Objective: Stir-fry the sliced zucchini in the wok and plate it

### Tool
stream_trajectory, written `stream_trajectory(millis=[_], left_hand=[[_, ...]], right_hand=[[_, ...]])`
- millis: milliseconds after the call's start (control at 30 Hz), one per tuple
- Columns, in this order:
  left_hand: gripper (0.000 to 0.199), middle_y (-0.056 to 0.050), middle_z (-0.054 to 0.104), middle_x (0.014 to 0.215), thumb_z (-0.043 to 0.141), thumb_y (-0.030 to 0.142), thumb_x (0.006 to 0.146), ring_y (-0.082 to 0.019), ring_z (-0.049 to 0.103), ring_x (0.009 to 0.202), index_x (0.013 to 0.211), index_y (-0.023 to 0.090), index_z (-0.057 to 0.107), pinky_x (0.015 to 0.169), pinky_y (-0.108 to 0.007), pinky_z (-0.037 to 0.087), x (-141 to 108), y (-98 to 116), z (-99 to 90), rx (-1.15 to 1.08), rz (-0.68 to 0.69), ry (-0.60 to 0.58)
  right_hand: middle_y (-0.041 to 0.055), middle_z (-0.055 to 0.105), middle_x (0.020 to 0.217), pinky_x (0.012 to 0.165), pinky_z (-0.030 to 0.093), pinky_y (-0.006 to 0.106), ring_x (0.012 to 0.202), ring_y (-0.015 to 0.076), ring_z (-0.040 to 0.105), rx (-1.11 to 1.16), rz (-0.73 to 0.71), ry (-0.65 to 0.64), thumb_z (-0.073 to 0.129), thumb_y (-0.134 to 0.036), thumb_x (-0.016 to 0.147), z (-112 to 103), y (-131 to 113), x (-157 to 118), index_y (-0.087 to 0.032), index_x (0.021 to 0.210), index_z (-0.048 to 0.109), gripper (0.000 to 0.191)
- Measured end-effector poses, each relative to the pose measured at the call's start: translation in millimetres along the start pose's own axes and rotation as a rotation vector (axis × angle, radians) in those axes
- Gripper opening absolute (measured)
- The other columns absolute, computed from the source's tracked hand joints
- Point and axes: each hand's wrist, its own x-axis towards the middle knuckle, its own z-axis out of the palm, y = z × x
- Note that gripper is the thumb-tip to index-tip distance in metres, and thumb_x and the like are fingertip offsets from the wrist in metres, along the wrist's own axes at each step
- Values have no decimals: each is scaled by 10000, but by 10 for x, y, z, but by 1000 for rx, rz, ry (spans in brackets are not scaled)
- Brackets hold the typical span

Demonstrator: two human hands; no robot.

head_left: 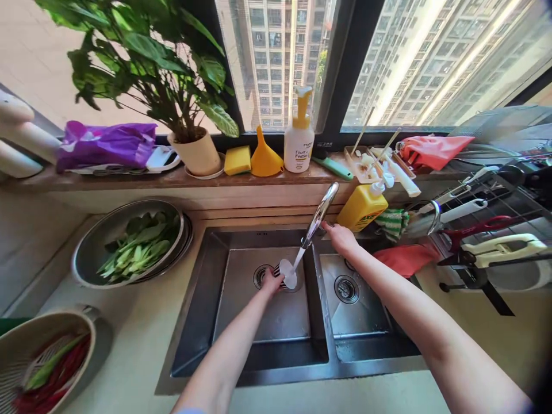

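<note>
Two bare forearms [241, 339] reach across a pale surface [129, 356] to a double-basin stainless-steel sink [280, 376], with a colander [21, 345] of red and green chili peppers [52, 374] at near left. The left hand [271, 280] grasps a striped cup [284, 279] over the larger left basin [284, 322], its mouth tipped up under water [297, 259] running from a chrome faucet [319, 215]. The right hand [342, 238] extends past the smaller basin [357, 322] to the faucet's base, fingers at the lever [320, 231]; how firmly they are closed cannot be told. Farther left, a metal bowl [92, 247] holds leafy greens [138, 244]. Behind the right basin stands a yellow AXE bottle [363, 208]. A wooden ledge [164, 183] beyond carries a potted plant [172, 103], a yellow sponge [237, 160], a yellow funnel [265, 158] and a white pump bottle [298, 144] labelled "Fruit Fresh." High-rise buildings [280, 46] rise outside the window [345, 69].
</note>
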Motion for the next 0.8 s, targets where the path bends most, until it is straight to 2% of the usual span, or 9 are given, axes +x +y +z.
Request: stream_trajectory(millis=[133,267,367,533,700,800], left_hand=[[337,-78,589,1175,580,299,866,-206,607,987,1177,175,543,826,-408,524,205,-103,149,215,-16,47],[333,-81,583,1199,574,304,870,-213,596,1022,1178,181,548,858,-423,511,238,-240,217,378,9,46],[325,-77,586,1194,582,309,865,-215,593,1032,1165,186,559,863,-421,508,232,-240,226,507,25,40],[373,-93,539,1268,573,319,869,-240,559,1092,1212,179,531,904,-472,484,182,9,232,690,115,58],[311,-79,591,1187,570,322,872,-217,588,1035,1142,170,574,874,-439,503,69,363,397,742,215,-107],[295,-68,618,1124,569,333,872,-201,611,972,1107,156,588,830,-412,523,-42,496,500,714,246,-192]], right_hand=[[148,631,988,729,448,329,883,261,635,-100,-14,-49,348,-52,899,-34,3,3,-257,1404,396,548],[162,625,1003,710,452,328,888,271,640,-171,-23,-76,323,-64,905,-40,-8,-2,-250,1424,358,552],[154,623,1004,698,451,310,887,258,641,-215,-23,-85,319,-77,909,-49,-18,-3,-255,1427,346,548],[131,621,1001,676,446,294,880,245,644,-256,-28,-94,346,-104,909,-80,-28,-20,-276,1426,334,545],[127,611,1029,680,438,292,895,239,638,-258,-28,-69,321,-110,925,-73,-34,-55,-277,1432,310,534],[126,610,1028,671,439,290,894,239,637,-247,-27,-45,312,-114,931,-54,-42,-76,-265,1416,343,508]])
